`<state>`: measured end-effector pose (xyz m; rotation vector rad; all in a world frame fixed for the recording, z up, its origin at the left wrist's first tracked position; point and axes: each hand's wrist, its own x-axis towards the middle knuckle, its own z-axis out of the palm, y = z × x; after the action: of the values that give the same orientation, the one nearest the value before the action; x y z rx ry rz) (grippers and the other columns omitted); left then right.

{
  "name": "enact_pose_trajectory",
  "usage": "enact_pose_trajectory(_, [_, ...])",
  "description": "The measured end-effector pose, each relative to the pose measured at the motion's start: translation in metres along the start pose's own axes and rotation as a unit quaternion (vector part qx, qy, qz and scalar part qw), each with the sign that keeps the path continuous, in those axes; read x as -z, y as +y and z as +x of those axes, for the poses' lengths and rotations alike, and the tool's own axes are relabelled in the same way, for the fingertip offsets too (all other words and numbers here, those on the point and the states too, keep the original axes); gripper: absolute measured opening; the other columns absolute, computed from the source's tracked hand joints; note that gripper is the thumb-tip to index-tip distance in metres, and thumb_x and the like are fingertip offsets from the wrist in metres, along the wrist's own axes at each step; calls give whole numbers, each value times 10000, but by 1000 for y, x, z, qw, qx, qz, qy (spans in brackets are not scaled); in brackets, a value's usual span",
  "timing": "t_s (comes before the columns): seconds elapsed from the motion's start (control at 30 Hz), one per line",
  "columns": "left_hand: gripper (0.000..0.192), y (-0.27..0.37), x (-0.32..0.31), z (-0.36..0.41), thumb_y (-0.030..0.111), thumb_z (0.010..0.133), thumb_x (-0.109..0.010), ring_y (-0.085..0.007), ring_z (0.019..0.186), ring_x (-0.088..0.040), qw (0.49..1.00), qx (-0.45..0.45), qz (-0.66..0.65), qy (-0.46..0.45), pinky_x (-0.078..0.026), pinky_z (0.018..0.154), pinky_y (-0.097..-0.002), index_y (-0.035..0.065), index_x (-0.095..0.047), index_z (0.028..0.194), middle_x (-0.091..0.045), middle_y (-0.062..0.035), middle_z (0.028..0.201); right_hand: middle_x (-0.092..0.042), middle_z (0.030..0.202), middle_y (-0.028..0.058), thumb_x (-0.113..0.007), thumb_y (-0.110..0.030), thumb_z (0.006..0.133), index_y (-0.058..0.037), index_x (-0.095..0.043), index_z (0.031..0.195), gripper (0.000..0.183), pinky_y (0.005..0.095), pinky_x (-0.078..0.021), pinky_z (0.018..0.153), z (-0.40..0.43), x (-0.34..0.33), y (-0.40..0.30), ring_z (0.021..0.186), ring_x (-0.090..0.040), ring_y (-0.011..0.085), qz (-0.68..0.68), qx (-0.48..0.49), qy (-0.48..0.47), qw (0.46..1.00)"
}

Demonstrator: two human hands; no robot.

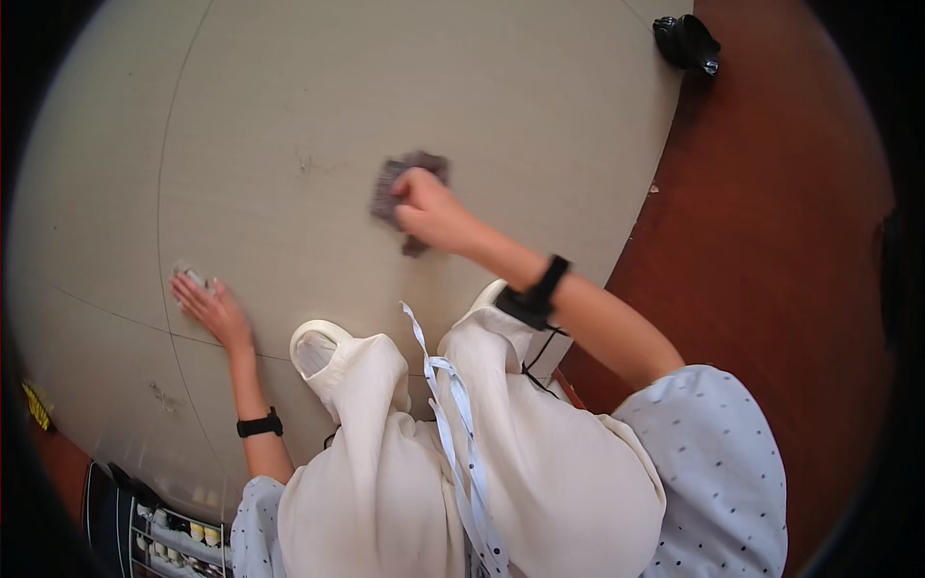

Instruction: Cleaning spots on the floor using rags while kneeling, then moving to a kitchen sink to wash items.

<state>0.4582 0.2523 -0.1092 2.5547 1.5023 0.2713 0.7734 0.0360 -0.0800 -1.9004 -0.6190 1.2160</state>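
My right hand [437, 217] grips a grey-brown cloth [389, 193] against the pale tiled floor [506, 130]. Motion blurs both the hand and the cloth. Off to the left, my left hand [213, 311] lies palm down on the floor, its fingers nearly straight and close together. Under its fingers and beside the thumb is a small whitish crumpled wad [194, 277], mostly hidden; its material is unclear. Fine hair-like debris [305, 165] marks the floor left of the cloth. Another bit of debris [165, 397] lies below my left hand.
My bent knees and pale slippers [318, 347] fill the near middle. A glossy black object [685, 43] stands at the far right, where the tiles meet a reddish-brown surface [759, 253]. A rack [177, 538] with shoes is at lower left, near a yellow-and-black item [36, 406].
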Motion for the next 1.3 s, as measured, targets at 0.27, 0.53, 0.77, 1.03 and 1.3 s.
enact_pose_trajectory(0.27, [591,52,-18,33,250,976,-414,-314,1443,-133,998,-66,-23,10,-106,1153,-486,50,-199,1489,-150,-164,1559,-572,932,192,-507,-113,815,21,-472,1102,319,382,-490,810,33,-26,-22,896,-590,301,-133,68,41,988])
enact_pose_trajectory(0.53, [535,11,14,19,60,938,-374,-267,1450,-145,985,-97,-114,-90,-76,1160,-473,123,-326,1467,-233,-52,1555,-515,948,150,-565,-130,816,-22,-476,958,199,383,-468,772,-39,103,16,903,-538,328,-295,45,10,954])
enact_pose_trajectory(0.77, [553,18,8,20,24,911,-394,-270,1448,-157,983,-85,-145,-75,-67,1160,-473,117,-352,1455,-250,-62,1549,-486,909,109,-582,-134,789,-50,-476,938,201,394,-453,747,-93,130,32,878,-540,287,-506,212,-190,814])
enact_pose_trajectory(1.03, [555,20,3,16,20,917,-366,-265,1442,-176,990,-88,-106,-29,-84,1157,-473,121,-338,1461,-255,-58,1546,-507,899,39,-575,-207,790,-102,-554,870,133,322,-442,700,-75,23,22,851,-544,199,-440,351,-319,763])
enact_pose_trajectory(1.3, [570,27,7,19,6,892,-404,-275,1440,-179,993,-80,-87,-27,-90,1159,-490,113,-353,1450,-264,-71,1540,-528,862,63,-569,-190,799,-75,-567,828,119,354,-459,696,28,-35,-35,818,-555,231,-403,407,-139,808])
